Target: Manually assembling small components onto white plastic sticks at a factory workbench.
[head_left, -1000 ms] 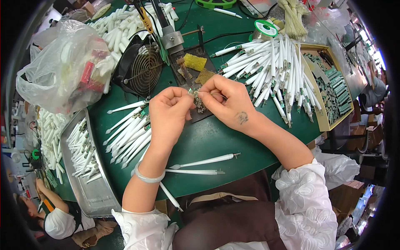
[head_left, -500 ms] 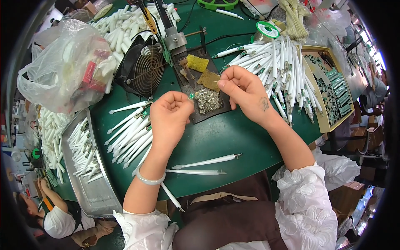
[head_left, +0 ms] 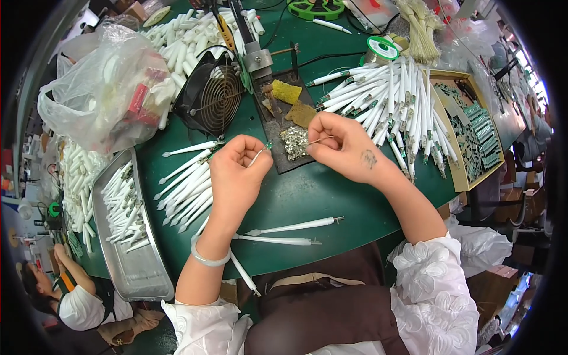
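Observation:
My left hand [head_left: 238, 171], a bracelet on its wrist, is closed in a pinch on a small green circuit board [head_left: 269, 145]. Between the fingertips of my right hand [head_left: 349, 148] is a thin wire [head_left: 323, 139], its kind too fine to make out. Both hands are near a heap of silvery metal scraps [head_left: 294, 142], which lies on a dark base plate [head_left: 287, 165]. Just beyond are a yellow sponge [head_left: 286, 92] and a browned sponge [head_left: 300, 115]. White candle-like sticks with flame-shaped tips [head_left: 186, 192] lie beside my left hand.
A black fan [head_left: 216, 100] stands left of the metal stand [head_left: 258, 61]. More white sticks [head_left: 387, 97] and a box of circuit boards [head_left: 465, 180] are at right. A metal tray [head_left: 145, 278] and plastic bag [head_left: 77, 121] sit left. A co-worker [head_left: 83, 305] is at far left.
My right hand has moved down and slightly left, bringing the wire lower and nearer my left hand. The left hand still pinches the circuit board. The view has shifted slightly.

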The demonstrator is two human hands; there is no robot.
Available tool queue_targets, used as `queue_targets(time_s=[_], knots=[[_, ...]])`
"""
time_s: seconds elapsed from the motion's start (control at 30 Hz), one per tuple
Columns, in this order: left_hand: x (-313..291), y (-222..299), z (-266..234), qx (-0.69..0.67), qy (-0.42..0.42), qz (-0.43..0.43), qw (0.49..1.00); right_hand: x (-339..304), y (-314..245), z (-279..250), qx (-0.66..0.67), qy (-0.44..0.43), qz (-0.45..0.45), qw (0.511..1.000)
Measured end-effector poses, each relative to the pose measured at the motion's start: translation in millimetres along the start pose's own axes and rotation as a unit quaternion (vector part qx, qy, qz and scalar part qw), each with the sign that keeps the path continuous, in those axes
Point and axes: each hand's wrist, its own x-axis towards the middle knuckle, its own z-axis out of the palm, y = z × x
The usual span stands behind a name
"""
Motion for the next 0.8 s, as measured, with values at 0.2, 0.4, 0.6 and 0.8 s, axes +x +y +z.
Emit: queue_targets(time_s=[0.2, 0.4, 0.6, 0.8], knots=[[12, -5, 8, 0.038, -0.038, 0.001, 0.999, 6, 1, 18, -0.060, 0.066, -0.065, 0.994], [17, 2, 16, -0.027, -0.022, -0.020, 0.999, 11, 5, 21, -0.080, 0.105, -0.096, 0.987], [19, 2, 17, -0.049, -0.018, -0.022, 0.998, 11, 6, 20, -0.074, 0.117, -0.102, 0.985], [19, 6, 18, -0.062, -0.014, -0.021, 0.998, 11, 4, 20, -0.060, 0.125, -0.099, 0.985]])
